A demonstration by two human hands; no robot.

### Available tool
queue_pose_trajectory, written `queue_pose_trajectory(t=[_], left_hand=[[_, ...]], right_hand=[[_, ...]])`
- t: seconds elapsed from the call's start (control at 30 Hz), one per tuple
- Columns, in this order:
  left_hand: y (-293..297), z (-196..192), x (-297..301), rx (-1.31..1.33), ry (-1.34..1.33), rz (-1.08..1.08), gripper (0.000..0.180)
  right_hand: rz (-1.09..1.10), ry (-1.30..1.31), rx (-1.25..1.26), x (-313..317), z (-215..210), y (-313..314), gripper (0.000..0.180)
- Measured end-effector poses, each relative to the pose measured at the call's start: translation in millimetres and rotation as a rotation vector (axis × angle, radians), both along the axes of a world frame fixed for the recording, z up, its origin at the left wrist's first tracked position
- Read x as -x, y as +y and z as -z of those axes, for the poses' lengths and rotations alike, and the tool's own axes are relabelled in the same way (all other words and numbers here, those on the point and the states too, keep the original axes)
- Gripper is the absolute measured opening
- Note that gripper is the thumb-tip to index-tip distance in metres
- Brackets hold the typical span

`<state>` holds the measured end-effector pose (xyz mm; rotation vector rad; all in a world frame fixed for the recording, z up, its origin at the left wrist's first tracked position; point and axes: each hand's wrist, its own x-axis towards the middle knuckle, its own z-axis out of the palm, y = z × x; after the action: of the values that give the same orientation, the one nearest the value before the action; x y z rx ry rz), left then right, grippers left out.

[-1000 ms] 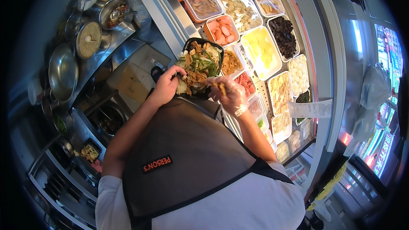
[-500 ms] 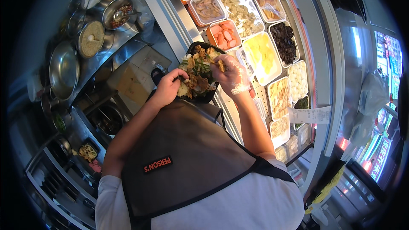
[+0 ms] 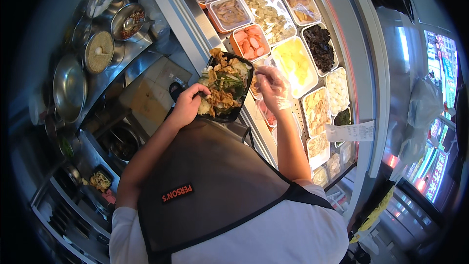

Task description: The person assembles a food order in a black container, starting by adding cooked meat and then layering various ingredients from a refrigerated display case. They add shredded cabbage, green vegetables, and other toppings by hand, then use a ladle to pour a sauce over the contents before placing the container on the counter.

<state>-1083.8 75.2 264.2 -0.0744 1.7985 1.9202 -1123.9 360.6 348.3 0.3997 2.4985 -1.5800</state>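
Note:
A black square bowl (image 3: 243,105) is in my bare left hand (image 3: 189,101), whose fingers close on its left rim. The bowl is heaped with brown crispy fried pieces (image 3: 222,99), green leaves and pale chunks. To the right of the bowl, apart from it, is my right hand (image 3: 272,87) in a clear plastic glove. Its fingers are curled together, and whether a small piece is between them is hidden. Beneath and beside that hand is a partly covered tub of brownish food (image 3: 254,87).
Tubs of food fill the display case on the right: sliced pink sausage (image 3: 251,42), yellow slices (image 3: 294,66), black fungus (image 3: 320,49), white balls (image 3: 337,90). A metal counter edge (image 3: 195,39) runs beside them. Steel bowls (image 3: 70,88) and seasoning pans (image 3: 99,52) stand at left.
My right hand has moved off the food to the right, away from the bowl. The bowl is now tilted a little and more of its contents show. My left hand still holds it.

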Motion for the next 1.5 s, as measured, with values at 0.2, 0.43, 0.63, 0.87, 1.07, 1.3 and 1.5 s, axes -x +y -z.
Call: queue_pose_trajectory(t=[0.2, 0.43, 0.63, 0.87, 1.07, 1.3, 1.5], left_hand=[[1, 5, -1, -0.057, 0.046, -0.029, 0.031], [-4, 18, -1, -0.159, -0.106, -0.120, 0.044], [-7, -4, 11, -0.237, -0.211, -0.072, 0.054], [-1, 3, 8, -0.276, -0.205, -0.091, 0.055], [-3, 3, 9, -0.246, -0.173, -0.052, 0.054], [0, -6, 13, -0.250, -0.172, -0.049, 0.055], [-1, -7, 12, -0.284, -0.158, -0.047, 0.053]], right_hand=[[0.030, -0.243, -0.367, 2, 42, 62, 0.032], [-0.374, -0.315, -0.735, 8, 106, 47, 0.032], [-0.309, -0.310, -0.741, 19, 149, 32, 0.028], [-0.074, -0.054, -0.594, -10, 140, 52, 0.014], [0.081, -0.043, -0.348, -32, 69, 44, 0.016], [-0.006, -0.004, -0.009, -20, -12, -18, 0.024], [-0.235, 0.226, -0.399, 14, -17, -41, 0.040]])
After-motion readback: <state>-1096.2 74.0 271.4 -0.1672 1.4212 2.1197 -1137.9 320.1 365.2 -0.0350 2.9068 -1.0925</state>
